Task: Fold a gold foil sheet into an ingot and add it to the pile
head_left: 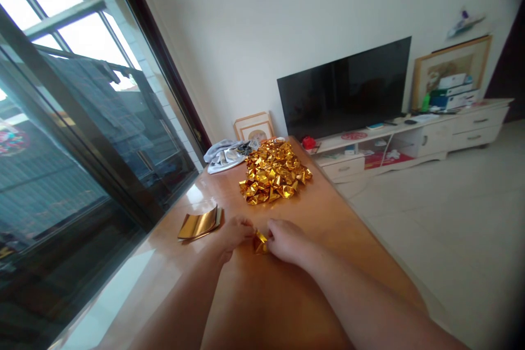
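Observation:
Between my two hands, just above the wooden table (262, 295), is a small piece of folded gold foil paper (260, 242). My left hand (237, 234) pinches its left side with bent fingers. On the right side, my right hand (284, 238) has its fingers curled closed on the foil; the fingertips are partly hidden. A stack of flat gold foil sheets (199, 225) lies left of my left hand, its edges curling up. Beyond my hands sits a large heap of folded gold foil pieces (275, 172).
Grey cloth items (227, 156) lie at the table's far left corner. A television (348, 87) stands on a white cabinet (437, 134) against the wall. Left of the table is a glass sliding door (135, 120). Tiled floor (426, 213) runs along the right.

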### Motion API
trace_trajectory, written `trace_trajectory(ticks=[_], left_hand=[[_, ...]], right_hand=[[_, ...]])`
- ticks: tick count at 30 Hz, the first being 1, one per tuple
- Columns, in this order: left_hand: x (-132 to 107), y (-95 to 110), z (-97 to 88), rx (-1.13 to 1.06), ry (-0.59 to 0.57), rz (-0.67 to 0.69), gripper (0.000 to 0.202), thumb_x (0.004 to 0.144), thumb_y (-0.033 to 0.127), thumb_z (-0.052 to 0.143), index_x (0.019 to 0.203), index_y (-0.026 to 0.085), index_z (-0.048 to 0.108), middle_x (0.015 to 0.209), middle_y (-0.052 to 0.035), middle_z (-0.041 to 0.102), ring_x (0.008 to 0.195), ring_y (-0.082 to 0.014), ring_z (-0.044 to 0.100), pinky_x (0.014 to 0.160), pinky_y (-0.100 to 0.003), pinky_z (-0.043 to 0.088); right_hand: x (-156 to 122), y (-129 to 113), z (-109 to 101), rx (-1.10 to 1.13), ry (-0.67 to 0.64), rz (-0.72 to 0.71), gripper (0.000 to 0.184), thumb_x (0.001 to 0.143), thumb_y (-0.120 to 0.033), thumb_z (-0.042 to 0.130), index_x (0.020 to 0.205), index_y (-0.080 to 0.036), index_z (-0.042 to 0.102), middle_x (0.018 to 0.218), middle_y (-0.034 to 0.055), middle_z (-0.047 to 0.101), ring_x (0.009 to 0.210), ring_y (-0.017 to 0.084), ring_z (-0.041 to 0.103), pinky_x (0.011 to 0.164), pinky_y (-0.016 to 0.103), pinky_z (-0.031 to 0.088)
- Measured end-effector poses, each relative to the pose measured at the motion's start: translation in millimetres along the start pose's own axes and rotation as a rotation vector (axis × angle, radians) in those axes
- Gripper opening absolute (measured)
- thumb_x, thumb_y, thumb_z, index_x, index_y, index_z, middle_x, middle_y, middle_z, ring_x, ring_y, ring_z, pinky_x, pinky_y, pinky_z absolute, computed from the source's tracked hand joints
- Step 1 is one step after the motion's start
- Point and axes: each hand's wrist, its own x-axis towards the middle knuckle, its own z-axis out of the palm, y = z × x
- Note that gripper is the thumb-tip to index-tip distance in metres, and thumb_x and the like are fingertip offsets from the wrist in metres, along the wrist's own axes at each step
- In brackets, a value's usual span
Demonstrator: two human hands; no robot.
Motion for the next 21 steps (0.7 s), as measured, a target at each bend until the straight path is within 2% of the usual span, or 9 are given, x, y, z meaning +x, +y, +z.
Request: trace_trajectory(ticks=[4, 8, 11, 15, 21], left_hand=[[-4.9, 0.4, -9.5, -0.316, 0.039, 0.095, 0.021, 0.074, 0.031, 0.072, 0.082, 0.017, 0.058, 0.078, 0.0000, 0.058, 0.068, -0.0117, 0.054, 0.062, -0.024, 0.039], [-7.1, -0.8, -13.5, -0.769, 0.035, 0.184, 0.022, 0.075, 0.023, 0.080, 0.085, 0.017, 0.062, 0.080, 0.0005, 0.060, 0.071, -0.0106, 0.055, 0.066, -0.023, 0.040], [-7.5, -0.3, -11.0, -0.861, 0.025, 0.228, 0.020, 0.077, 0.020, 0.080, 0.087, 0.018, 0.062, 0.080, 0.0008, 0.060, 0.072, -0.0106, 0.056, 0.068, -0.023, 0.040], [-5.3, -0.8, -3.7, -0.920, 0.038, 0.263, 0.020, 0.078, 0.019, 0.080, 0.085, 0.018, 0.061, 0.078, 0.0018, 0.060, 0.071, -0.0098, 0.054, 0.068, -0.023, 0.039], [-3.4, -6.2, 4.5, -1.011, 0.058, 0.277, 0.021, 0.080, 0.018, 0.079, 0.091, 0.019, 0.061, 0.081, 0.0023, 0.060, 0.076, -0.0101, 0.056, 0.071, -0.023, 0.040]], right_hand=[[9.1, 8.8, -1.2, 0.160, 0.045, -0.014, 0.019, 0.082, -0.039, 0.066, 0.089, -0.022, 0.069, 0.088, 0.0035, 0.071, 0.076, 0.018, 0.062, 0.058, 0.025, 0.032], [15.3, 12.8, -5.5, 0.404, 0.070, -0.019, 0.024, 0.079, -0.043, 0.070, 0.080, -0.020, 0.067, 0.077, 0.0003, 0.067, 0.066, 0.015, 0.056, 0.055, 0.024, 0.032], [13.1, 9.5, -13.8, 0.573, 0.058, -0.036, 0.029, 0.076, -0.045, 0.074, 0.082, -0.018, 0.065, 0.075, -0.0010, 0.064, 0.065, 0.013, 0.053, 0.057, 0.023, 0.034], [8.1, 3.0, -23.6, 0.730, 0.020, -0.052, 0.033, 0.082, -0.049, 0.068, 0.085, -0.016, 0.066, 0.075, -0.0007, 0.063, 0.067, 0.013, 0.051, 0.059, 0.024, 0.036], [13.3, 2.5, -19.3, 0.687, 0.115, -0.095, 0.018, 0.085, -0.030, 0.063, 0.073, -0.016, 0.064, 0.068, -0.0019, 0.062, 0.064, 0.012, 0.051, 0.058, 0.024, 0.035]])
